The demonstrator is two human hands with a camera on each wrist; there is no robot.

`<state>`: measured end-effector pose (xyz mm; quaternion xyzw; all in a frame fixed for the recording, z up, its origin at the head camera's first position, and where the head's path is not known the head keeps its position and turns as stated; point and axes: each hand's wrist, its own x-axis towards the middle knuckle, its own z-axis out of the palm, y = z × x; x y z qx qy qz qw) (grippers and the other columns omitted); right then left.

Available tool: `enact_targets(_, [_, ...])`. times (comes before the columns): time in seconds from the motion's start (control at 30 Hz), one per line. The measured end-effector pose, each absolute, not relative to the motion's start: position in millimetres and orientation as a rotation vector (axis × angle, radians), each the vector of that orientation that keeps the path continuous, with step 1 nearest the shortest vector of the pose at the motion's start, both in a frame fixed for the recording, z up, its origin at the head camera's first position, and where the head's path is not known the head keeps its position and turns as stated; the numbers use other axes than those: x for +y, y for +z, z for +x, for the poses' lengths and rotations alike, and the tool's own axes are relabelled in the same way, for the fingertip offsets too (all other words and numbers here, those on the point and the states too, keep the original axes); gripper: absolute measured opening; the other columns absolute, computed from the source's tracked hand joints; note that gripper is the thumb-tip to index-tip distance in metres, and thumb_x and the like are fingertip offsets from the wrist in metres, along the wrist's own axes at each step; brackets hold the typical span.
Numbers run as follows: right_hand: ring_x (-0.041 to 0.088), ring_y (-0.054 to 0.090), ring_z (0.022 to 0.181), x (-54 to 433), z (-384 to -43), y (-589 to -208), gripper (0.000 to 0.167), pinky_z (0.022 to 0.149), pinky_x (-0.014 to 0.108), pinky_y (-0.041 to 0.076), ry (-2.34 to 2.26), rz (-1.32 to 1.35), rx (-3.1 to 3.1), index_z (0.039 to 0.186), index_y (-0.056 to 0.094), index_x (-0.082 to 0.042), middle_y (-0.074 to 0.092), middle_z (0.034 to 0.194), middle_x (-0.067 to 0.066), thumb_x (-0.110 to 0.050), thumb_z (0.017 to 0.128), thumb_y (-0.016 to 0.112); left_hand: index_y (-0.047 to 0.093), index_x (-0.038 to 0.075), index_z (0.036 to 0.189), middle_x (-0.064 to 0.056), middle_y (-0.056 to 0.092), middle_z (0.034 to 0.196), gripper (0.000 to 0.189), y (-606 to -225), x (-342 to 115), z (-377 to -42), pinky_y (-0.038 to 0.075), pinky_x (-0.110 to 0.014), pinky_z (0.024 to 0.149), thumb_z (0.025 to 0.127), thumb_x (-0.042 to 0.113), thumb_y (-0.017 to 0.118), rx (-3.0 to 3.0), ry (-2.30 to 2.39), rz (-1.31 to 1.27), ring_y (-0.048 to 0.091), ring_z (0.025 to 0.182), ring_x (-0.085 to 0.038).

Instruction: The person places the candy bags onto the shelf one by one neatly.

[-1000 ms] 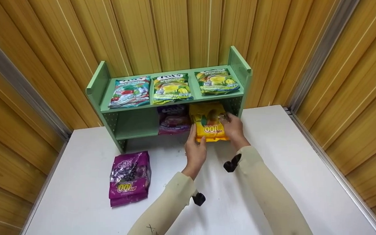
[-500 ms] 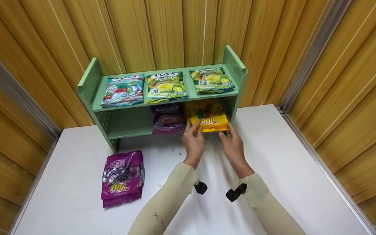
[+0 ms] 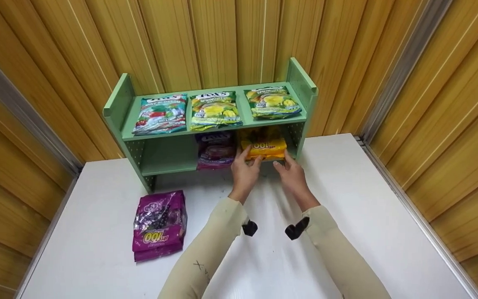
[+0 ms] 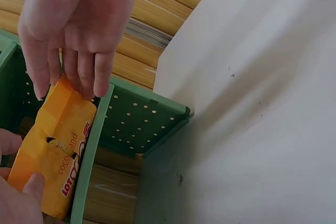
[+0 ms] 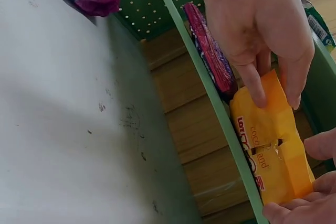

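Note:
A yellow candy bag (image 3: 263, 148) lies on the right part of the lower deck of a green shelf (image 3: 165, 155), front end folded. My left hand (image 3: 245, 173) pinches the bag's left front corner, and the right wrist view shows its digits on either side of the yellow flap (image 5: 276, 94). With straight fingers, my right hand (image 3: 295, 176) touches the bag's right front corner, thumb spread below the edge. The right wrist view shows a dark purple candy bag (image 5: 212, 51) beside my left hand on the same deck. The yellow bag's rear part is in shadow under the upper deck.
Along the upper deck lie a teal candy bag (image 3: 161, 114), a green-yellow candy bag (image 3: 215, 110) and another green-yellow bag (image 3: 273, 102). A purple grape candy bag (image 3: 159, 225) lies on the white table (image 3: 363, 232), left front of the shelf. Wood-panelled walls (image 3: 214, 37) surround the table.
The yellow bag has moved back from the front edge deeper into the lower deck. My right hand has dropped from the bag's right side to its front corner; both hands followed it inward.

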<state>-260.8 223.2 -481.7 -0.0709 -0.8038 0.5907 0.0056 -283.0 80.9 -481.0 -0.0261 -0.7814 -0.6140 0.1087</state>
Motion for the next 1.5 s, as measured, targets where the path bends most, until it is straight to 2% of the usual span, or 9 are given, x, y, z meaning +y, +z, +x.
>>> enact_targets(0.07, [0.023, 0.015, 0.15, 225.4, -264.1, -479.3, 0.071, 0.119, 0.038, 0.028, 1.841, -0.214, -2.545, 0.155, 0.008, -0.013, 0.007, 0.164, 0.005, -0.032, 0.101, 0.049, 0.046, 0.012, 0.144, -0.012, 0.026, 0.159, 0.057, -479.9, 79.8, -283.5, 0.054, -0.03, 0.093, 0.091, 0.016, 0.067, -2.323, -1.876, -0.113, 0.059, 0.123, -0.026])
enact_targets(0.23, [0.024, 0.012, 0.151, 230.1, -267.3, -476.3, 0.074, 0.121, 0.04, 0.025, 1.85, -0.227, -2.578, 0.156, 0.004, -0.013, 0.003, 0.164, 0.004, -0.035, 0.101, 0.048, 0.033, 0.02, 0.152, -0.007, 0.009, 0.164, 0.07, -480.7, 76.4, -281.7, 0.051, -0.03, 0.098, 0.091, 0.017, 0.068, -2.407, -1.987, -0.18, 0.052, 0.13, -0.026])
enact_targets(0.37, [0.023, 0.011, 0.151, 229.7, -261.0, -477.3, 0.073, 0.12, 0.04, 0.026, 1.882, -0.254, -2.57, 0.156, 0.002, -0.019, 0.001, 0.164, 0.002, -0.034, 0.101, 0.048, 0.028, 0.022, 0.153, -0.007, 0.008, 0.164, 0.074, -478.7, 69.8, -277.2, 0.048, -0.034, 0.104, 0.091, 0.019, 0.068, -2.456, -1.987, -0.208, 0.044, 0.137, -0.028])
enact_targets(0.6, [0.021, 0.011, 0.152, 220.7, -240.3, -478.5, 0.077, 0.12, 0.041, 0.026, 1.928, -0.2, -2.503, 0.156, -0.001, -0.025, 0.002, 0.165, 0.002, -0.036, 0.1, 0.05, 0.027, 0.014, 0.153, -0.015, 0.007, 0.163, 0.074, -473.1, 52.8, -270.1, 0.037, -0.039, 0.114, 0.091, 0.018, 0.067, -2.465, -1.873, -0.344, 0.03, 0.146, -0.028])
enact_targets(0.77, [0.019, 0.01, 0.152, 207.5, -227.9, -478.5, 0.077, 0.121, 0.04, 0.025, 1.978, -0.155, -2.451, 0.157, 0.0, -0.024, 0.004, 0.165, 0.001, -0.038, 0.1, 0.051, 0.03, 0.013, 0.152, -0.016, 0.012, 0.163, 0.071, -471.6, 40.5, -263.0, 0.039, -0.04, 0.113, 0.092, 0.019, 0.066, -2.483, -1.791, -0.394, 0.032, 0.144, -0.029])
enact_targets(1.0, [0.019, 0.016, 0.151, 190.0, -216.6, -483.4, 0.072, 0.121, 0.038, 0.026, 1.99, -0.195, -2.399, 0.157, 0.013, -0.016, 0.013, 0.164, 0.002, -0.036, 0.1, 0.052, 0.04, 0.011, 0.147, -0.013, 0.032, 0.156, 0.061, -468.4, 25.9, -244.2, 0.046, -0.041, 0.106, 0.092, 0.02, 0.066, -2.469, -1.69, -0.423, 0.044, 0.136, -0.029])
enact_targets(1.13, [0.022, 0.018, 0.15, 180.6, -212.3, -487.9, 0.07, 0.121, 0.041, 0.025, 1.986, -0.187, -2.39, 0.156, 0.017, -0.013, 0.016, 0.163, 0.006, -0.034, 0.1, 0.052, 0.043, 0.012, 0.145, -0.01, 0.04, 0.151, 0.058, -469.0, 17.2, -232.6, 0.046, -0.042, 0.106, 0.093, 0.022, 0.065, -2.469, -1.637, -0.427, 0.047, 0.133, -0.027])
enact_targets(1.5, [0.027, 0.023, 0.149, 150.5, -204.6, -503.3, 0.067, 0.119, 0.046, 0.027, 2.023, -0.139, -2.388, 0.154, 0.024, -0.011, 0.023, 0.161, 0.009, -0.032, 0.099, 0.054, 0.048, 0.013, 0.141, -0.01, 0.05, 0.142, 0.053, -478.8, -13.2, -207.4, 0.047, -0.045, 0.104, 0.092, 0.021, 0.066, -2.428, -1.581, -0.402, 0.051, 0.128, -0.029])
